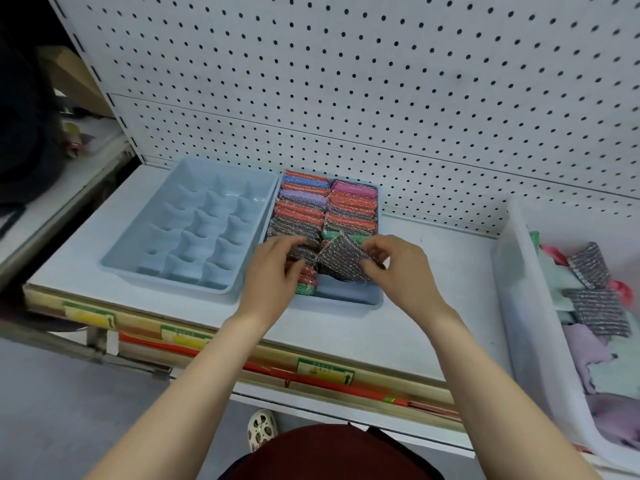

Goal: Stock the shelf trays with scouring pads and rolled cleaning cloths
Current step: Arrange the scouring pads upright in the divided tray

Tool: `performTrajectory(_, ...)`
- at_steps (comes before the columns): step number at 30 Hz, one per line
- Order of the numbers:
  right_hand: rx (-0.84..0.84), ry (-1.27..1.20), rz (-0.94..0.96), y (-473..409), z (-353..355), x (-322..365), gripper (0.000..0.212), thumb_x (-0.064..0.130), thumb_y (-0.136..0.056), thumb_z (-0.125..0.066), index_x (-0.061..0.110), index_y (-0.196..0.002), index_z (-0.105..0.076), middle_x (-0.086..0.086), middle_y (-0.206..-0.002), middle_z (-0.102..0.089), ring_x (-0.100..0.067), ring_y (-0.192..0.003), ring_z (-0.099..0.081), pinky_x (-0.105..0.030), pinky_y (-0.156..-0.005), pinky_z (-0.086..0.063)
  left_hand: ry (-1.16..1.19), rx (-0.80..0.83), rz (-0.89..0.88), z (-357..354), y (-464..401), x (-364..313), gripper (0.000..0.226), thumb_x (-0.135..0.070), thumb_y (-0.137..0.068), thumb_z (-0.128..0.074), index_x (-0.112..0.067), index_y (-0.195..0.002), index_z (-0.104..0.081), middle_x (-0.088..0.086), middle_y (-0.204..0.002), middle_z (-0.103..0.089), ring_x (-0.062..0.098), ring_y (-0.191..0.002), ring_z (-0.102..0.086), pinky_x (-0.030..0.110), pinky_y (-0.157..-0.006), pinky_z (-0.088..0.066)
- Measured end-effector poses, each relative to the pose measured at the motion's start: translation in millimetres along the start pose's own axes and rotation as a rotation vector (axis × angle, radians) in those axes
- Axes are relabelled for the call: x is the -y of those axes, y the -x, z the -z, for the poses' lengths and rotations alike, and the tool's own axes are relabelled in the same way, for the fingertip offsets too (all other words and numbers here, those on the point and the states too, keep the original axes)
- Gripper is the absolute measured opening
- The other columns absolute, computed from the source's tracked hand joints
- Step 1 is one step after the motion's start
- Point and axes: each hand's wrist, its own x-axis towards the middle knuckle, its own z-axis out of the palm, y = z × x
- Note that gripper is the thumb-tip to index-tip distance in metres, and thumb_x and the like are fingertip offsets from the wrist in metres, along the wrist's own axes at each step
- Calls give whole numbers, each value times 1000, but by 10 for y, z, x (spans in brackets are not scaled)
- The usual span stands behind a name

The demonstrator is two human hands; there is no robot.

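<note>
A light blue tray [349, 299] on the white shelf holds two rows of scouring pads [304, 206] standing on edge, in orange, purple, pink, green and grey. My right hand [391, 268] pinches a grey glittery scouring pad [341, 258], tilted over the front of the right row. My left hand [273, 268] rests its fingers on the grey pads at the front of the left row and touches the held pad's left edge. To the left sits a second blue tray [156, 268] with several empty round compartments.
A white bin [519, 306] at the right holds loose grey scouring pads [599, 311] and crumpled cloths [585, 344] in purple, mint and pink. White pegboard [381, 98] backs the shelf. Price labels [323, 370] run along the shelf's front edge.
</note>
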Motion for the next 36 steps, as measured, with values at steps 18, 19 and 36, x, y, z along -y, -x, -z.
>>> performTrajectory(18,54,560,186,-68,-495,-35,23,14,-69,-83,17,-89,-72,-2,-86,-67,-27,-87,-60,-30,-50,-47,-263,17,-125,-88,57,99,29,-15,-93,-62,-10,-122,-66,7,-121,-61,27,-115,-49,36,-96,-42)
performTrajectory(19,50,548,181,-51,-529,-66,26,10,-65,-85,16,-87,-72,-2,-84,-66,-27,-84,-61,-29,-49,-46,-263,24,-127,-85,59,101,29,-15,-93,-62,-11,-122,-65,7,-121,-61,26,-115,-48,35,-97,-41)
performTrajectory(36,-475,371,-488,687,1852,-1573,39,2,-86,-53,18,-118,-67,-11,-107,-72,-33,-96,-66,-39,-83,-51,-127,231,-331,-654,-373,-1167,26,-12,-90,-64,-17,-115,-68,2,-114,-64,26,-100,-59,35,-85,-45)
